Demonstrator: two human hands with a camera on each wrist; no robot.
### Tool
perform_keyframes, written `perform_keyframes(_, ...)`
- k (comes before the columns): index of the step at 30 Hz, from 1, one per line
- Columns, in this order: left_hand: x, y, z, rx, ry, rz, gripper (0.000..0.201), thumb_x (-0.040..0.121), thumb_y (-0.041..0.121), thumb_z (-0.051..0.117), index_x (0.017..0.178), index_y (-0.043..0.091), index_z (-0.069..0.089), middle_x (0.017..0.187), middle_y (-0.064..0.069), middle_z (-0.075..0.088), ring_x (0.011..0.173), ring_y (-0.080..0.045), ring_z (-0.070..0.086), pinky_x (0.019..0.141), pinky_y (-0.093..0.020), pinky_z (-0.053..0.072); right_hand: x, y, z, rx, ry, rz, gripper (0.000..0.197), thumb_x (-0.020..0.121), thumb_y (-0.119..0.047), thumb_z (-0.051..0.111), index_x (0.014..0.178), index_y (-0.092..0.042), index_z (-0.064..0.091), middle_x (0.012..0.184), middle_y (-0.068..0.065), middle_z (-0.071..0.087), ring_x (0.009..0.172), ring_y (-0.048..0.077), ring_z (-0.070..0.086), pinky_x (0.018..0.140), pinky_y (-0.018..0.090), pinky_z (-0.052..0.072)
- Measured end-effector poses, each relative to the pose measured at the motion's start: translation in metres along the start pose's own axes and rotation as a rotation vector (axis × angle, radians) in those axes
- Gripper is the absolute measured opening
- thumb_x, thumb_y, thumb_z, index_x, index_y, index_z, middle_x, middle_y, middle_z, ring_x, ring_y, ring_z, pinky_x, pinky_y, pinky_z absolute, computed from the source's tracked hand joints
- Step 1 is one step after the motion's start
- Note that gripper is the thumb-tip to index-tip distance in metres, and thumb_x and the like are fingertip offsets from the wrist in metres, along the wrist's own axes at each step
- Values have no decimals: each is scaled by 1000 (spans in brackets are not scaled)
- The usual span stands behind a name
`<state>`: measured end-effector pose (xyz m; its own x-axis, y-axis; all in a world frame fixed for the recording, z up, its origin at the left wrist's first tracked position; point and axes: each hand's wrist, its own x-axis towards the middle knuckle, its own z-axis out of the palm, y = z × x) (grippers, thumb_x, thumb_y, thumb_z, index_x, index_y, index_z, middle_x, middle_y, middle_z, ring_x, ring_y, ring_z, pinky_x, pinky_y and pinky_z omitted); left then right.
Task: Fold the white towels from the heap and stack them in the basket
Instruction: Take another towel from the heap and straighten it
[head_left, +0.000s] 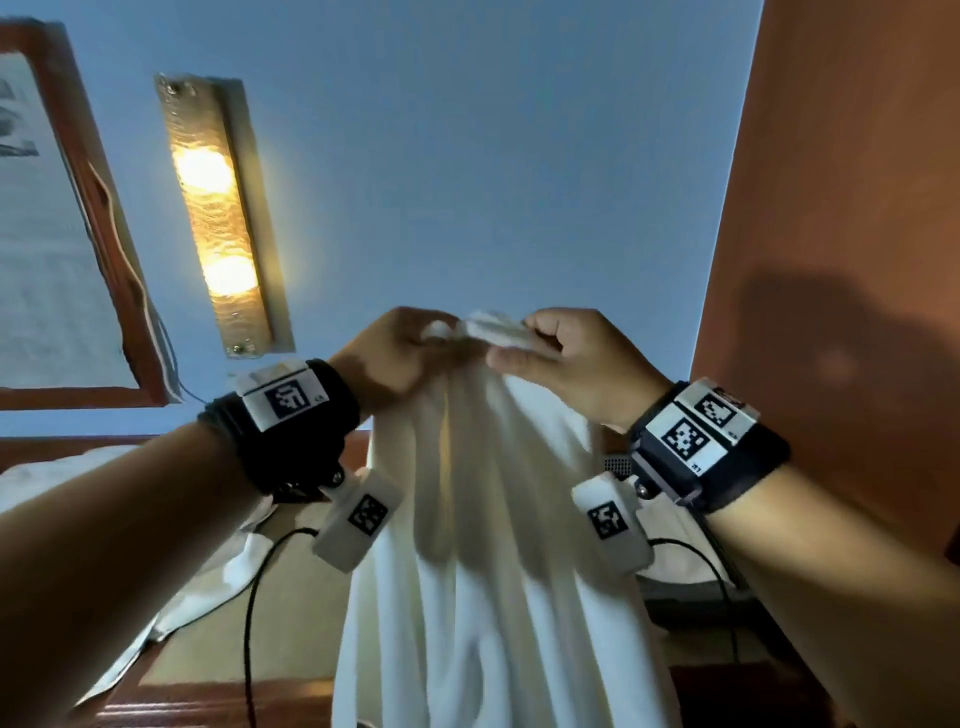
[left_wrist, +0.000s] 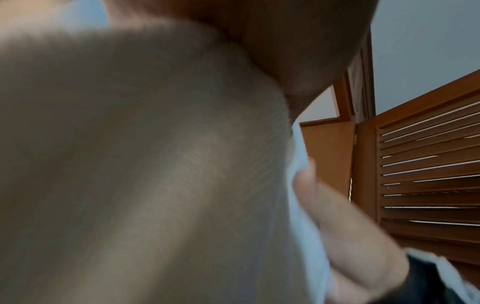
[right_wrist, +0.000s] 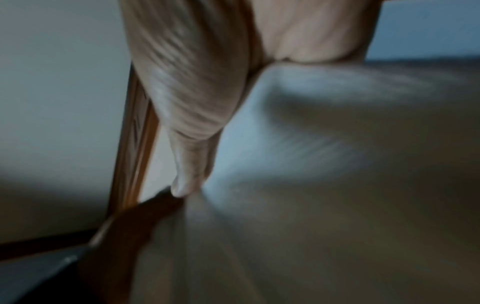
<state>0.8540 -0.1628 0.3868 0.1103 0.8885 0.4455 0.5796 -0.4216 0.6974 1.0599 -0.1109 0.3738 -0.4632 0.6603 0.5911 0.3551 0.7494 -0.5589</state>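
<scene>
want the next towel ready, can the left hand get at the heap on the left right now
Probably not yet. The left hand pinches the top edge of the raised white towel beside the right hand. The heap lies below it, unblocked, once it lets go.

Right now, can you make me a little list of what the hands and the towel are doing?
left hand: grips the towel's top edge
right hand: pinches the same edge, right beside the left hand
white towel: held up in the air, hanging down in long folds, not folded yet
other white cloth: lies on the surface below, to the left
basket: cannot tell, not clearly in view
wall lamp: switched on
</scene>
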Motion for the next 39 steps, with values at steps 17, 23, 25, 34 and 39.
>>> perform_keyframes(17,21,-30,-68,320,347,-197,28,89,40,70,103,16,68,102,-9,68,92,-27,61,81,-33,48,-18,87,2,-213,24,291,32,90,-10,62,61,-15,51,62,0,53,65,12,47,59,33,34)
perform_keyframes(23,0,-26,-13,378,-204,-24,56,74,53,78,123,33,62,101,13,66,87,0,60,83,-21,42,12,1,30,-54,63,-8,15,85,-3,55,90,-7,69,85,6,70,81,18,63,71,29,45)
perform_keyframes(25,0,-31,-6,292,-200,-1,28,79,50,77,90,25,69,80,18,64,73,0,57,72,-21,45,15,-12,36,-18,65,-22,19,84,1,56,91,-9,70,86,3,71,83,17,64,73,29,46)
perform_keyframes(34,17,-55,-58,94,133,-32,51,73,55,66,90,7,70,75,-5,64,69,-17,54,68,-34,46,-14,49,36,-475,-240,434,35,81,-40,77,66,-17,55,59,-6,55,54,9,52,49,24,33)
perform_keyframes(39,25,-69,-72,140,143,-106,28,80,41,75,85,13,72,78,-8,68,73,-18,57,68,-34,49,-17,96,24,-316,94,606,39,90,-35,64,61,-10,55,61,2,56,61,19,54,55,30,37)
